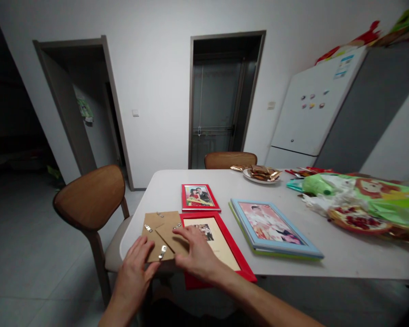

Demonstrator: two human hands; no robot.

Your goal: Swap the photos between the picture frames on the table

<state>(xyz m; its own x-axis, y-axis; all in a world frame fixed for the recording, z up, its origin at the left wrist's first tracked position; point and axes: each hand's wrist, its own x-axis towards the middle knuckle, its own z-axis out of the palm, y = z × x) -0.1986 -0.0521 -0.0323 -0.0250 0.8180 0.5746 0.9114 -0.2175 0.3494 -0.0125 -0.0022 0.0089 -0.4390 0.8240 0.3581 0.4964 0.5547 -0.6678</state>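
Observation:
A brown backing board (150, 243) with metal clips lies at the table's near left corner, and its stand flap is partly raised. My left hand (134, 268) grips the board's near left edge between thumb and fingers. On the right side, my right hand (196, 254) pinches the board near its flap. Beneath my right forearm is a large red frame (228, 236) holding a cream sheet with a small picture. Behind it lies a smaller red frame (199, 197) with a photo of two people.
Right of the red frames lies a stack of frames, light blue (276, 227) on top. Wrapped snacks (261, 172) on a plate, plastic bags (371, 193) and an opened pomegranate (357, 219) sit farther right. Wooden chairs (92, 197) stand left and behind the white table (279, 268).

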